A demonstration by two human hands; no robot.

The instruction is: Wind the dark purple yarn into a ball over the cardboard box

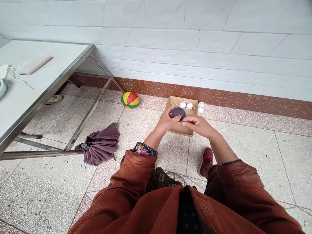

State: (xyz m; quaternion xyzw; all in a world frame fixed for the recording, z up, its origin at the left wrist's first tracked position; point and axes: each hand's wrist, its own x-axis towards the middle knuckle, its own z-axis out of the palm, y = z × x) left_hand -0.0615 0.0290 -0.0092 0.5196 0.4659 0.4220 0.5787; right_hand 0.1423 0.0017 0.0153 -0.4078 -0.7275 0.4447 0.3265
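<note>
A ball of dark purple-grey yarn (178, 113) sits in my left hand (167, 121), whose fingers and thumb curl around its left and lower sides. My right hand (198, 126) is closed in a pinch at the ball's lower right, where it seems to grip the yarn; the strand itself is too thin to follow. Both hands are above a shallow cardboard box (181, 132) on the floor. Inside its far end lie white yarn balls (182, 104) with loose strands. More small white balls (201, 107) rest on the floor just right of the box.
A metal-framed table (73, 61) stands at left, bearing a pale roll (36, 64) and a cord. A folded purple umbrella (103, 143) leans by its lower bar. A colourful ball (130, 99) lies near the tiled wall (195, 58). My red shoe (207, 159) is below the box.
</note>
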